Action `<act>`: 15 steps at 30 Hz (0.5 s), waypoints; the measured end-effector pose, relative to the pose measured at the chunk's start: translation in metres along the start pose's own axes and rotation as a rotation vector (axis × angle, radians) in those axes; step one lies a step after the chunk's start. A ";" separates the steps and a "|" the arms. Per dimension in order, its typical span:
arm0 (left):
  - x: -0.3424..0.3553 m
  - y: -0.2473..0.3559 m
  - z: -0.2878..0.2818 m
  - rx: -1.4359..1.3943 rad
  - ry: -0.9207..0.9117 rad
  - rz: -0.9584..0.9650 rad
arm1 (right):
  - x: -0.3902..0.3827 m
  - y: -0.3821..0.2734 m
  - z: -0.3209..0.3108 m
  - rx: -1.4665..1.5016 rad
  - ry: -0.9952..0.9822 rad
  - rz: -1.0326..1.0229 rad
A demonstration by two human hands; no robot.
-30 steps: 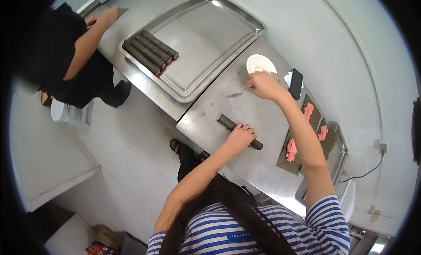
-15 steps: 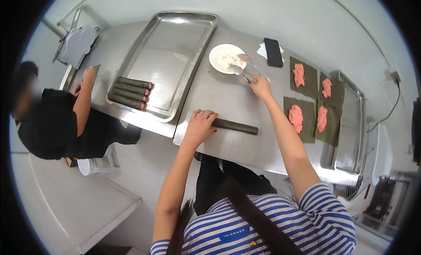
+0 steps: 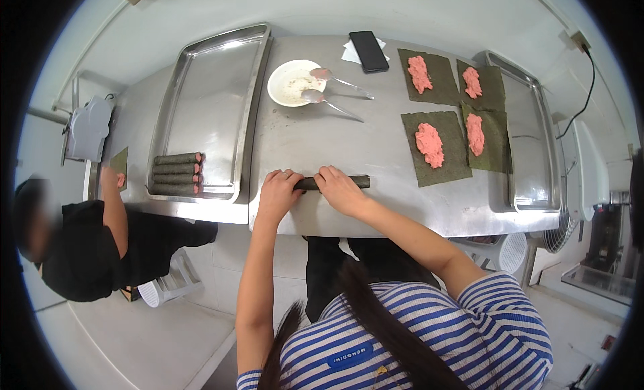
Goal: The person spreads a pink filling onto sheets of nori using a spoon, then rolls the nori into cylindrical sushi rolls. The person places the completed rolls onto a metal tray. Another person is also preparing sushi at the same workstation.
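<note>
A dark green seaweed roll (image 3: 359,181) lies on the steel table near its front edge. My left hand (image 3: 279,194) is closed round its left end, hiding that end. Further right, my right hand (image 3: 337,190) is curled over the middle of the roll, whose right end sticks out past it. Beyond my hands stands a white bowl (image 3: 276,89) with pale residue inside. Two metal spoons, a farther spoon (image 3: 322,74) and a nearer spoon (image 3: 312,95), rest with their heads over its right rim.
Several seaweed sheets (image 3: 417,125) bearing pink paste (image 3: 430,145) lie to the right, beside a steel tray (image 3: 537,192). A left tray (image 3: 201,94) holds several finished rolls (image 3: 176,170). A phone (image 3: 369,51) lies at the back. At far left, a co-worker's hand (image 3: 111,178) touches seaweed.
My right hand has left the spoons and come down onto the seaweed roll. The spoons now rest on the bowl's rim. My view has shifted to the right.
</note>
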State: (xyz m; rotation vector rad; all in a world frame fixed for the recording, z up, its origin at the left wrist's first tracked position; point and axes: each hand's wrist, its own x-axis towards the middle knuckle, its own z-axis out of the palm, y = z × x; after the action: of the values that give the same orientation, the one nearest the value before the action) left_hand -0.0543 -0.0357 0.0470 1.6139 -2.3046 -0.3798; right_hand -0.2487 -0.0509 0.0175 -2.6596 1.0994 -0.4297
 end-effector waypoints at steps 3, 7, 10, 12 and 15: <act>0.001 -0.001 0.000 0.002 0.010 0.029 | -0.012 0.005 -0.005 -0.028 -0.019 0.075; 0.002 0.001 -0.001 0.007 -0.002 0.034 | -0.037 0.019 -0.008 0.002 -0.047 0.167; -0.001 0.005 -0.002 0.013 -0.018 0.034 | -0.059 0.023 -0.018 0.048 0.006 0.181; -0.004 0.008 0.001 0.027 -0.015 0.033 | -0.072 0.027 -0.023 0.045 0.059 0.188; -0.006 0.013 0.003 0.025 -0.015 0.018 | -0.081 0.031 -0.026 0.002 0.060 0.178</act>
State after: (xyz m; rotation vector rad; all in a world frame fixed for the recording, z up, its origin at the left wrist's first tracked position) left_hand -0.0644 -0.0252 0.0486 1.6056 -2.3423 -0.3614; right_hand -0.3327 -0.0168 0.0176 -2.5334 1.3387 -0.4786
